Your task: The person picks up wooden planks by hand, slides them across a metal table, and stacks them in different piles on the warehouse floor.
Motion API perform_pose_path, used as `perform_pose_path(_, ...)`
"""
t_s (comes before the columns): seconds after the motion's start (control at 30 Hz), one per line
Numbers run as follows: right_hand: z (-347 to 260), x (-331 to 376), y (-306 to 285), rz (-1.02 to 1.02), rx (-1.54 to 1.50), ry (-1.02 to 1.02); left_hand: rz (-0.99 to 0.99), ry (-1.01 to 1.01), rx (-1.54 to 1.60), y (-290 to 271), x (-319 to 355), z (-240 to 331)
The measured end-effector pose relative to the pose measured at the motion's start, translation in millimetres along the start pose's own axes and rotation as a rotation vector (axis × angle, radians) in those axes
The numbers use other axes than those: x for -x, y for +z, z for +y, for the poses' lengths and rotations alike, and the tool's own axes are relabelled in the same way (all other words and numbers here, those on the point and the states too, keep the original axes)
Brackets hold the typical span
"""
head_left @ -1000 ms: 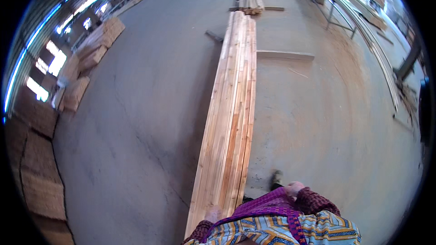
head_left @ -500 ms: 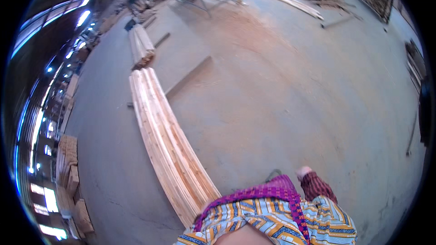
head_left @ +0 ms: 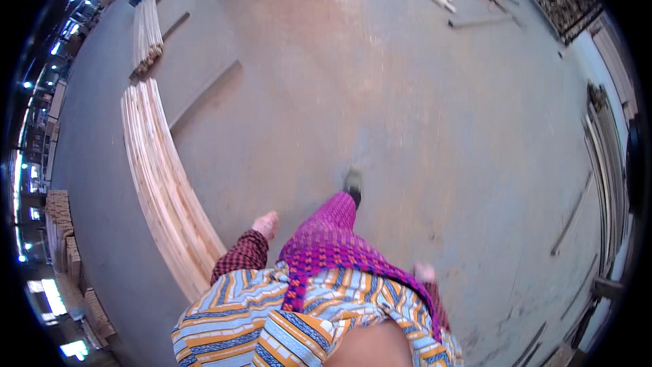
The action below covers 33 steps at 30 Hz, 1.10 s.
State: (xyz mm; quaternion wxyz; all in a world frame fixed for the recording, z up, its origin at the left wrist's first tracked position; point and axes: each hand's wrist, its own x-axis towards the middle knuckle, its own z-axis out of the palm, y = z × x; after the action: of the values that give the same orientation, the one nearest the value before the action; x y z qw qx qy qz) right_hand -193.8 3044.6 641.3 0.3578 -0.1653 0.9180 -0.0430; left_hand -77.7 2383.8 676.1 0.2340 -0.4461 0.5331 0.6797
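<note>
1. The left hand (head_left: 266, 224) hangs over the floor (head_left: 319, 115), near the long boards (head_left: 166, 187) but apart from them; whether its fingers are together or apart, I cannot tell.
2. The right hand (head_left: 424, 272) is low on the person's other side, well apart from the boards (it is blurred, so I cannot tell how its fingers stand).
3. The boards lie side by side in a long, pale pile toward the floor's left edge, running from beside the checked sleeve (head_left: 239, 258) toward the far left corner.
4. Just beyond their far end is a second bundle (head_left: 147, 30) of wood, nearer that corner.
5. A gray beam (head_left: 209, 92) slants out from the boards' right side.
6. A dark shoe (head_left: 353, 187) shows ahead of the purple apron (head_left: 339, 238).
7. Long strips (head_left: 604, 163) lie along the floor's right edge.
</note>
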Motion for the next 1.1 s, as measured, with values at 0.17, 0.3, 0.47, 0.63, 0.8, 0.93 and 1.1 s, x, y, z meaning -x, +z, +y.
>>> perform_pose_path(0.17, 88.4, -40.3, -1.1, -0.348, -0.402, 0.521, -0.063, -0.072, -0.015, 142.4, -109.1, 239.1)
perform_pose_path(0.3, 97.7, -141.7, -153.4, -0.259, -0.602, 0.537, -0.247, 0.232, -0.319, 244.6, -186.3, 430.7)
perform_pose_path(0.47, 169.4, -278.8, -303.6, -0.167, -0.636, 0.422, 0.195, 0.252, -0.397, 370.6, -281.8, 597.7)
perform_pose_path(0.63, 324.1, -392.8, -450.1, -0.14, -0.386, 0.324, 0.17, 0.173, -0.526, 463.8, -289.0, 641.3)
perform_pose_path(0.8, 499.4, -566.2, -642.1, 0.076, -0.081, 0.288, 0.187, -0.102, -0.462, 522.1, -250.9, 683.6)
perform_pose_path(0.93, 526.8, -694.8, -830.4, 0.337, -1.31, 0.569, 0.202, -0.178, -0.293, 543.9, -296.7, 717.9)
perform_pose_path(1.1, 462.1, -830.0, -925.8, 0.309, -1.435, 0.525, 0.079, -0.007, -0.475, 531.5, -446.5, 806.2)
